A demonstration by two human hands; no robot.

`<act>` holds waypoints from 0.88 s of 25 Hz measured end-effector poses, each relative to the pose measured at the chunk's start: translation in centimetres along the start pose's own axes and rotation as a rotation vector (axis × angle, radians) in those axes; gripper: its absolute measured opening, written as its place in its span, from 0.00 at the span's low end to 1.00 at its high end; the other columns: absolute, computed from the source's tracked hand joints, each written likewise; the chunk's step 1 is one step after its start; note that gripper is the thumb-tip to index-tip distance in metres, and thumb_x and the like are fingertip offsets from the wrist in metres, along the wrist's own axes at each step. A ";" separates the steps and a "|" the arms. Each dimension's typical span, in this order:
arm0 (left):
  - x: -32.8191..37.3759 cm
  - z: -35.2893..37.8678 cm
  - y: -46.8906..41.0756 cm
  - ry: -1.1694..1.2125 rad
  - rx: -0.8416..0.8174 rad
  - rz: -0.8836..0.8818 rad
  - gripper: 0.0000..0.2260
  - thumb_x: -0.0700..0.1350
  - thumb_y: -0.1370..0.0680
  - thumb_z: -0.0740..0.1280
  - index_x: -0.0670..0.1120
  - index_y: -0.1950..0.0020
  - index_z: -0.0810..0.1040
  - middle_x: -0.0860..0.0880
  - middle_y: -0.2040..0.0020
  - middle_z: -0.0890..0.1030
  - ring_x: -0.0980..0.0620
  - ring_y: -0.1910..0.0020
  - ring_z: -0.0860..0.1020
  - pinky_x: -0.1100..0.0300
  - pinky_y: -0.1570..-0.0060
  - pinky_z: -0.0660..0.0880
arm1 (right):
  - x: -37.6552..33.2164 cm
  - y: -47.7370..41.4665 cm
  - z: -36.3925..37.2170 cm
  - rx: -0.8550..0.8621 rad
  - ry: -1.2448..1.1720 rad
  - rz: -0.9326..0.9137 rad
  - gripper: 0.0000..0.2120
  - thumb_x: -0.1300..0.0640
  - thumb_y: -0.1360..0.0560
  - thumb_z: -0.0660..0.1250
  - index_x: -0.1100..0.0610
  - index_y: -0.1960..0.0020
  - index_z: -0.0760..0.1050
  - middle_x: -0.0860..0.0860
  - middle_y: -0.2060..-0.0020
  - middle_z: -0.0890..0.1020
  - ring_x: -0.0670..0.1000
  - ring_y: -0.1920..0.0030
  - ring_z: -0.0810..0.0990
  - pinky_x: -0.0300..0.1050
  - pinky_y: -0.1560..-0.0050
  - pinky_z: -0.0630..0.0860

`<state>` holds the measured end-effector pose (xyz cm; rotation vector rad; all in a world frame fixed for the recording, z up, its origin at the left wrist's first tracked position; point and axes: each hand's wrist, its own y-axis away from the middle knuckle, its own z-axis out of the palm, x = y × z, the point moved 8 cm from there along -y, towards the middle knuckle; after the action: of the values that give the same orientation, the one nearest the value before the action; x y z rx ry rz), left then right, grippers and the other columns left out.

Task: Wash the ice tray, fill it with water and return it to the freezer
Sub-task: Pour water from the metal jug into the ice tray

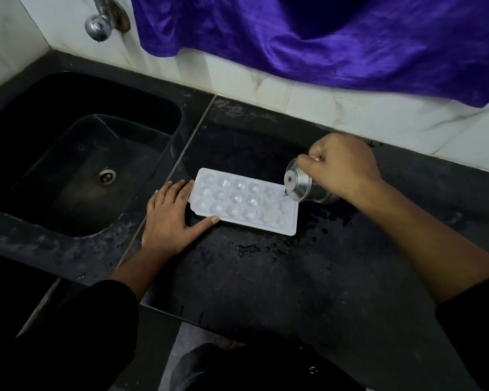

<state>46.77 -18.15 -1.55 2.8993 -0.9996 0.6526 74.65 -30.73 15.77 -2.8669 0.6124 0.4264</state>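
Observation:
A white plastic ice tray (244, 200) lies flat on the black stone counter (280, 277), just right of the sink. My left hand (171, 218) rests flat on the counter against the tray's left end, fingers spread, thumb along its near edge. My right hand (342, 165) grips a small steel cup (302, 186), tipped on its side with its mouth over the tray's right end. Water runs from the cup into the right-hand cells. Most cells look wet and glossy.
A deep black sink (76, 165) with a round drain (107, 176) lies to the left. A chrome tap (102, 22) sticks out of the white tiled wall above it. Purple cloth (322, 38) hangs over the wall behind. Water puddles (254, 248) lie on the counter near the tray.

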 end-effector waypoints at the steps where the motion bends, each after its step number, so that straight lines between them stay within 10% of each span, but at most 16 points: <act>1: 0.0 0.0 0.0 0.002 0.002 0.000 0.46 0.79 0.27 0.57 0.51 0.19 0.64 0.49 0.20 0.67 0.45 0.18 0.59 0.40 0.20 0.54 | -0.2 0.0 0.0 0.003 0.018 -0.011 0.22 0.52 0.24 0.67 0.58 0.74 0.68 0.51 0.79 0.68 0.52 0.77 0.67 0.42 0.71 0.57; 6: -0.1 0.1 0.0 0.000 0.001 0.000 0.46 0.79 0.27 0.58 0.51 0.19 0.64 0.49 0.20 0.67 0.45 0.18 0.59 0.41 0.20 0.55 | 3.9 0.3 -0.4 0.037 -0.273 0.123 0.22 0.52 0.24 0.71 0.62 0.71 0.73 0.59 0.75 0.74 0.56 0.74 0.71 0.47 0.69 0.68; 14: 0.0 0.1 -0.1 -0.013 -0.009 -0.008 0.46 0.80 0.27 0.57 0.51 0.18 0.63 0.49 0.20 0.66 0.46 0.18 0.58 0.41 0.20 0.54 | 11.4 4.8 0.4 0.212 -1.082 0.488 0.12 0.58 0.22 0.70 0.60 0.63 0.77 0.46 0.77 0.69 0.46 0.74 0.64 0.40 0.74 0.58; 19: 0.0 0.1 -0.1 -0.013 -0.009 -0.009 0.46 0.80 0.28 0.56 0.51 0.19 0.64 0.49 0.20 0.67 0.46 0.18 0.58 0.40 0.21 0.56 | 10.1 4.2 -1.6 0.222 -0.819 0.310 0.22 0.56 0.23 0.73 0.75 0.62 0.74 0.69 0.71 0.74 0.54 0.71 0.70 0.42 0.68 0.67; 22: 0.0 0.0 -0.1 -0.011 -0.003 -0.008 0.46 0.80 0.28 0.56 0.51 0.19 0.64 0.49 0.20 0.67 0.46 0.18 0.59 0.40 0.21 0.57 | 7.6 3.1 -2.1 0.108 -0.491 0.208 0.22 0.54 0.23 0.72 0.64 0.71 0.73 0.61 0.77 0.72 0.52 0.75 0.69 0.41 0.69 0.68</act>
<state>46.81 -18.07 -1.59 2.9057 -0.9880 0.6353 80.51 -36.88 15.03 -2.4621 0.8041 1.0495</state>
